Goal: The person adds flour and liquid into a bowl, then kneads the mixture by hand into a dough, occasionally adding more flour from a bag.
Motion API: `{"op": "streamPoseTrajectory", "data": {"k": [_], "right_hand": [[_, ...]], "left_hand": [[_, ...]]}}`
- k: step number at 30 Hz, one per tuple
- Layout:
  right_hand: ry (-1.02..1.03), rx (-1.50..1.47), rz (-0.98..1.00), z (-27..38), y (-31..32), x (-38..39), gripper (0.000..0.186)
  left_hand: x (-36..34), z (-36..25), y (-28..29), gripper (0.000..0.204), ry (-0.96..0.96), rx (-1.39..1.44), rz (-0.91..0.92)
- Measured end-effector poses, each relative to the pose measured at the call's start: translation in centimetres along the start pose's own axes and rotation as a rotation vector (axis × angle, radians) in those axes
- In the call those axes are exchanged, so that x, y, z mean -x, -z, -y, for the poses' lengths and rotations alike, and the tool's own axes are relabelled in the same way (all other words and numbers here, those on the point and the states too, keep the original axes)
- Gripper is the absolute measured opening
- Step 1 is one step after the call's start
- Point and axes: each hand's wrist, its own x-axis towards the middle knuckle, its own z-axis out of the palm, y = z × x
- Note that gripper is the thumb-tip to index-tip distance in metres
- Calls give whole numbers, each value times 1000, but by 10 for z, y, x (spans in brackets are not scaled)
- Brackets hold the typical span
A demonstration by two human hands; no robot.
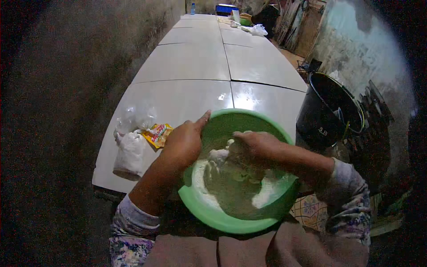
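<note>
A light green basin (235, 226) is in front of me at the near edge of the table, tilted a little towards me. My left hand (183, 141) is closed on its left rim, one finger stretched along the edge. Inside the basin, my right hand (257, 144) is closed, with its fingers curled into pale, lumpy dough (219, 156). Its lower fingers are hard to make out in the shadow. Loose white flour (266, 192) lies against the basin's inner wall on both sides.
Left of the basin lie a clear bag of white powder (130, 153) and a yellow packet (159, 135). The long white table (191, 62) runs away from me, with plastic bags (258, 30) at its far end. A black bucket (311, 116) stands to the right.
</note>
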Motion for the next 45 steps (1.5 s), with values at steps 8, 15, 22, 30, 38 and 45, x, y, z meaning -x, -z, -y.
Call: {"op": "streamPoseTrajectory", "data": {"k": [8,15,22,30,38,45], "right_hand": [[380,-29,196,12,21,73,34],[458,200,591,63,-18,39,28],[648,208,335,93,-37,5,16],[67,-2,-55,65,-50,-56,19],[351,-178,-48,-43,4,-17,20],[-52,-951,432,-50,-28,-84,31]], "left_hand": [[6,5,2,54,73,21,19],[9,2,1,52,43,72,-58],[12,2,2,55,52,67,-71],[4,14,-4,59,-3,100,-15],[8,8,2,56,58,102,-7],[8,4,5,57,62,115,33]]}}
